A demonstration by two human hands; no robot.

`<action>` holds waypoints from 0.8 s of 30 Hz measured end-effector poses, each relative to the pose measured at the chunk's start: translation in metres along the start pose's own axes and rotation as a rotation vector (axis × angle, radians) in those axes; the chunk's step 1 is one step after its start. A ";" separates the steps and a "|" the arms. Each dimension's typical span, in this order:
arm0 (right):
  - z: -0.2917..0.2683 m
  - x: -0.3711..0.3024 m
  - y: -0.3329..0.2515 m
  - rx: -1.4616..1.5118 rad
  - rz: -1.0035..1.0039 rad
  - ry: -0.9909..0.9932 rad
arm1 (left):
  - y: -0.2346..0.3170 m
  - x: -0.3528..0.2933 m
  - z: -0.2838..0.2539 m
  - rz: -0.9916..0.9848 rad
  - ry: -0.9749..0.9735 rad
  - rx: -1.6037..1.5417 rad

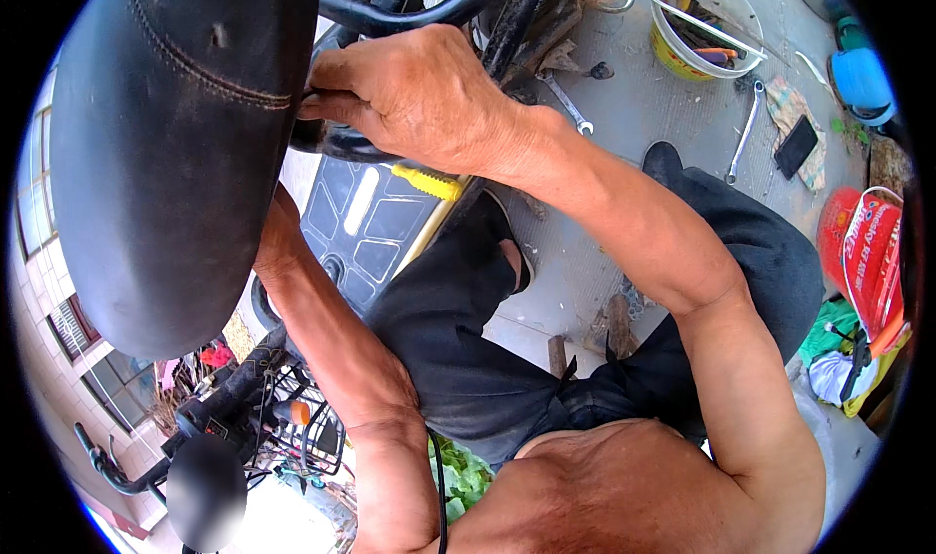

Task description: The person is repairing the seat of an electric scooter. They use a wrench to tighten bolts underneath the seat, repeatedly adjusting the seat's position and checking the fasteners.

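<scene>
A black stitched seat (166,164) of a scooter-like vehicle fills the upper left. At its right edge, beside black frame tubes (419,13), my right hand (414,96) is closed in a pinch. Whatever lies between those fingertips is too hidden to make out. My left hand (280,230) reaches up behind the seat, which covers its fingers. Below my right hand, a yellow-handled tool (427,181) rests on the dark, ribbed footboard (336,208).
On the floor at right lie two wrenches (566,103) and a phone (797,147) on a cloth. A tool bucket (682,61) stands at the upper right, a red bucket (858,247) below. Handlebars (210,413) and a wire basket (307,422) are at lower left.
</scene>
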State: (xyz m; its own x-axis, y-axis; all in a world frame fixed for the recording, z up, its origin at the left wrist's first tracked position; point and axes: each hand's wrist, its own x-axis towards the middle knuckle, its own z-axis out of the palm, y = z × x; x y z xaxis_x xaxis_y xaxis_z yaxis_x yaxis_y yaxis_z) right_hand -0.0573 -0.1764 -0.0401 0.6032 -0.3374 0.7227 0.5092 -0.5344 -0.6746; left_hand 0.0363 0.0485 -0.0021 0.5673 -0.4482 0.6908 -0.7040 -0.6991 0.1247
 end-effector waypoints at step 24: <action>0.031 -0.021 -0.023 0.227 0.331 0.011 | 0.004 -0.004 0.005 -0.028 0.033 -0.035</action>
State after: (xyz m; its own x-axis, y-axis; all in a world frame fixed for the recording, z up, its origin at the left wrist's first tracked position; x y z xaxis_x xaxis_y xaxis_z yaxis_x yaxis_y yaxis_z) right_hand -0.0630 -0.1331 -0.0445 0.7515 -0.4716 0.4613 0.4115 -0.2114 -0.8865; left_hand 0.0334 0.0445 -0.0077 0.5730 -0.4095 0.7099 -0.7028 -0.6912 0.1686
